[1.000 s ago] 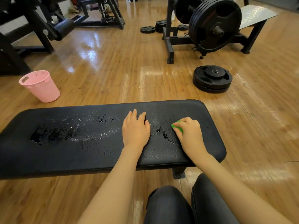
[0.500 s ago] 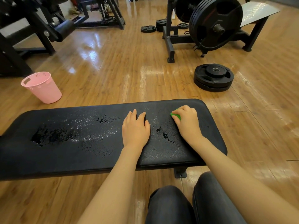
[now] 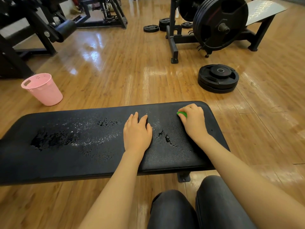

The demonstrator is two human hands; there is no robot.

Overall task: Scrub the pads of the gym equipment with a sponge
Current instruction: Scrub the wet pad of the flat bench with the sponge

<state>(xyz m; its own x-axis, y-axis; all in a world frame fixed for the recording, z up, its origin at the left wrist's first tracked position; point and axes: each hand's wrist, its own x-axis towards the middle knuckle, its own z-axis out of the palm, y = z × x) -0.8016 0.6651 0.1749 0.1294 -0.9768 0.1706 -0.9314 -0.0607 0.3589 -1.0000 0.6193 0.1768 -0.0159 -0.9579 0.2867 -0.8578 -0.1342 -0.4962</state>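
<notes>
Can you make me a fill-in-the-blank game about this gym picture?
1. The right hand holds a sponge whose colour is ____.
2. The left hand lies flat on the black ____ pad.
3. The bucket standing on the floor is coloured ____.
4. The pad shines with drops of water, so it looks ____.

Missing words: green; bench; pink; wet

left hand (image 3: 137, 133): flat, palm down, fingers spread | right hand (image 3: 194, 120): fingers curled, gripping
</notes>
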